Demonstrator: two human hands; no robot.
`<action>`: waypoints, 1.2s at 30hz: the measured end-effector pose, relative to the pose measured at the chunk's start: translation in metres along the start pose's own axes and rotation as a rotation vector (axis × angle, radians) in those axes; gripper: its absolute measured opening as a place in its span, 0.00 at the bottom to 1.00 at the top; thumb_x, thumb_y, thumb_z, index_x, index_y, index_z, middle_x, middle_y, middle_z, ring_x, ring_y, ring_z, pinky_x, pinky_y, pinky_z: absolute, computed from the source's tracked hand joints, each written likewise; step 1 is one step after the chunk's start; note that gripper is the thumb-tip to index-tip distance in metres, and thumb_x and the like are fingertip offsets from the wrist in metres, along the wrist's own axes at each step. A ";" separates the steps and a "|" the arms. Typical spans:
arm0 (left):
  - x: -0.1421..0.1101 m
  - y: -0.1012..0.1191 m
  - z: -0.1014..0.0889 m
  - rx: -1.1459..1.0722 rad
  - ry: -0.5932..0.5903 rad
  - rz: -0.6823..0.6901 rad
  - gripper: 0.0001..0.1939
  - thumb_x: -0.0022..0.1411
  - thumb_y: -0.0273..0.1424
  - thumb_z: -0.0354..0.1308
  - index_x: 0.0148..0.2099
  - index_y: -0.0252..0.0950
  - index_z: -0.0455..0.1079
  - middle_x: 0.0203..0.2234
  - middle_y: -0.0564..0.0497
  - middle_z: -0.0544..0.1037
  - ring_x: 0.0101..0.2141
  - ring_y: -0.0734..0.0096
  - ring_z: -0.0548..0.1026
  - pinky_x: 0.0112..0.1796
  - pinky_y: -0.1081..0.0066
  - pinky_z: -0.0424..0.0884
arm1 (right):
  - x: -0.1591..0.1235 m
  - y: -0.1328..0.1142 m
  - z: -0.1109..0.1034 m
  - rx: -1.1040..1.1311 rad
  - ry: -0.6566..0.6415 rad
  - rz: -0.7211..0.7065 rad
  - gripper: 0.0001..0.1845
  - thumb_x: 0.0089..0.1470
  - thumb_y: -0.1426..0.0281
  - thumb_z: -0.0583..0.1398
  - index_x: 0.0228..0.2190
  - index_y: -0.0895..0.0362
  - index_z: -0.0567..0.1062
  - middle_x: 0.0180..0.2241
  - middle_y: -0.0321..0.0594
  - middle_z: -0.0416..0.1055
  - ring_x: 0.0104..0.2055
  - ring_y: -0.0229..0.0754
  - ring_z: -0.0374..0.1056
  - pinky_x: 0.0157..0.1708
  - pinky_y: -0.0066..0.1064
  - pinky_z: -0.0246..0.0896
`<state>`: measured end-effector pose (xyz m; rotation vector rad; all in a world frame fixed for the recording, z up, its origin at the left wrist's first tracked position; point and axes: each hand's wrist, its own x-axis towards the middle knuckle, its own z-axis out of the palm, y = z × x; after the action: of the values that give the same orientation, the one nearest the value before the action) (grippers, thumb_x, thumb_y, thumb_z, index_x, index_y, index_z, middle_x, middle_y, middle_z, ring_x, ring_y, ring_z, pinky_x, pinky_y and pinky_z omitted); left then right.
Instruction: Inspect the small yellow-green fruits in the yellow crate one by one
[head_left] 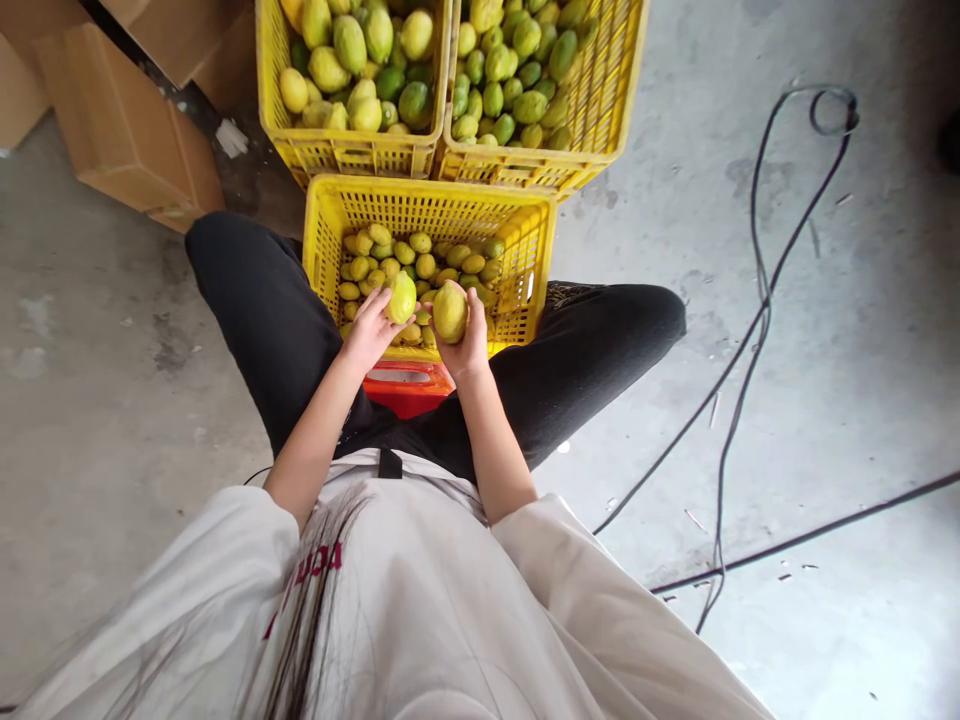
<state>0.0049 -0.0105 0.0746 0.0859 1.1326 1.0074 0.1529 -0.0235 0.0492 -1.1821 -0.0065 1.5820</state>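
Note:
My left hand (369,328) has its fingers closed round a bright yellow-green lemon (401,297). A duller yellow lemon (450,312) is gripped in my right hand (466,345), the thumb along its side. Both hands are held close together over the near side of a yellow slatted plastic crate (541,262) between my knees. Many yellow and greenish lemons (426,266) lie in the bottom of this crate. My hands and the two held lemons hide some of them.
Two more yellow crates, left (352,140) and right (611,120), hold heaped yellow and green lemons just beyond. Cardboard boxes (131,130) stand at the upper left. A red plastic thing (409,398) shows between my legs. Black cables (765,290) lie on the concrete floor at right.

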 end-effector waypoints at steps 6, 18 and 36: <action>0.005 -0.005 -0.006 0.061 0.117 0.066 0.08 0.64 0.31 0.71 0.45 0.42 0.77 0.53 0.47 0.86 0.68 0.53 0.79 0.62 0.64 0.82 | 0.007 0.001 -0.008 -0.063 0.084 0.022 0.14 0.64 0.54 0.67 0.39 0.51 0.78 0.37 0.38 0.81 0.46 0.47 0.84 0.40 0.35 0.84; -0.007 0.005 0.010 -0.018 0.065 -0.029 0.12 0.78 0.28 0.48 0.45 0.37 0.73 0.38 0.47 0.85 0.55 0.58 0.87 0.58 0.61 0.84 | 0.015 0.016 -0.007 -0.076 0.065 0.076 0.15 0.70 0.53 0.61 0.42 0.50 0.78 0.38 0.36 0.83 0.48 0.46 0.82 0.44 0.34 0.84; -0.003 -0.006 0.000 0.200 -0.040 0.052 0.18 0.57 0.22 0.73 0.47 0.41 0.75 0.40 0.52 0.83 0.52 0.61 0.84 0.56 0.66 0.79 | 0.015 0.026 -0.012 -0.212 -0.002 0.056 0.18 0.61 0.48 0.63 0.40 0.48 0.77 0.41 0.38 0.82 0.60 0.52 0.80 0.47 0.37 0.84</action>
<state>0.0088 -0.0157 0.0734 0.2958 1.1965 0.9323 0.1434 -0.0292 0.0191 -1.3547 -0.1474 1.6624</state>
